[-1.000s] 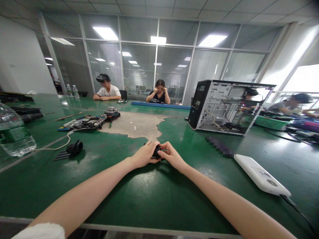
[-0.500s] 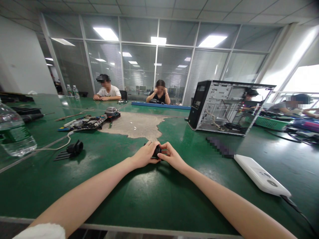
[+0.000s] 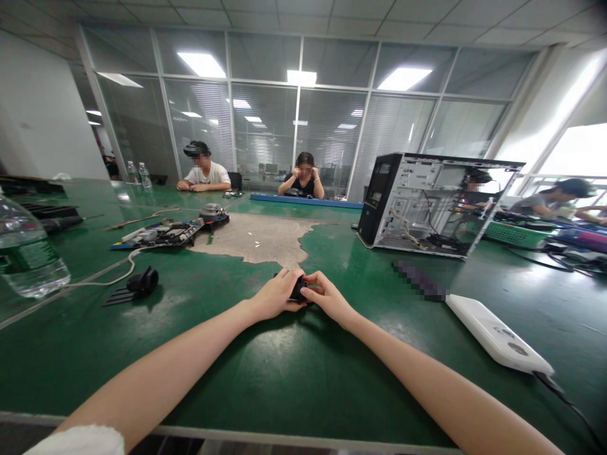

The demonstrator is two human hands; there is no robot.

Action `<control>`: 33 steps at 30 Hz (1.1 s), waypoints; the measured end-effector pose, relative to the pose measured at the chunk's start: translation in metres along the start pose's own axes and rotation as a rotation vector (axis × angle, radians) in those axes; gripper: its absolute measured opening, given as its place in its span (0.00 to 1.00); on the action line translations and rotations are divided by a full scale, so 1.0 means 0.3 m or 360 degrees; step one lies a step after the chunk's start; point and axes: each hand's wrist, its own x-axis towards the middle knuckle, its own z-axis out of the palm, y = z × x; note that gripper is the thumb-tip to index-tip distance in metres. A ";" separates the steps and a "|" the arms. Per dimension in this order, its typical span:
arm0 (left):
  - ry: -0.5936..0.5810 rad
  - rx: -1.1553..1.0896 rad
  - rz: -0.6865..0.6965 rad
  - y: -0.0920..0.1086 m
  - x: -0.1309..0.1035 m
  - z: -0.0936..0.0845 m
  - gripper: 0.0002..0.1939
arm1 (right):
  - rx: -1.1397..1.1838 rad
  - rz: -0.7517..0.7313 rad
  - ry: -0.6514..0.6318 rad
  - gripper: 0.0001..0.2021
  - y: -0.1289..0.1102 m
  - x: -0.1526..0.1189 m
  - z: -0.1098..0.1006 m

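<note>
Between my hands, low over the green table (image 3: 265, 373), is a small black part (image 3: 297, 289), mostly covered by fingers; its exact kind cannot be made out. My left hand (image 3: 277, 294) wraps around it from the left, fingers closed on it. From the other side my right hand (image 3: 327, 297) pinches its edge with thumb and fingers. To the left lies a black plastic piece (image 3: 138, 285) with long prongs and a round end, apart from both hands.
An open computer case (image 3: 417, 205) stands at the right, behind a white power bank (image 3: 497, 332) with a cable. A circuit board (image 3: 161, 235) and a water bottle (image 3: 28, 253) are on the left. People (image 3: 206, 170) sit across the table, others at far right.
My right fingers have shifted slightly at the edge of the black part, exposing a little more of it. My left hand stays in place.
</note>
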 end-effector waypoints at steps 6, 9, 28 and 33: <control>0.0014 -0.0022 -0.0024 0.003 0.000 0.001 0.29 | -0.0012 -0.0051 0.0005 0.13 -0.009 -0.009 0.000; 0.0021 -0.0023 -0.0026 0.001 0.001 0.003 0.29 | 0.0004 -0.0029 0.0001 0.13 -0.004 -0.010 0.001; 0.0073 0.0126 -0.0051 0.007 -0.006 0.002 0.32 | 0.0063 -0.0042 -0.0031 0.13 0.003 -0.007 0.001; 0.0077 0.0167 0.0015 0.001 -0.002 0.008 0.31 | 0.0063 0.0023 -0.0008 0.15 0.013 -0.004 0.002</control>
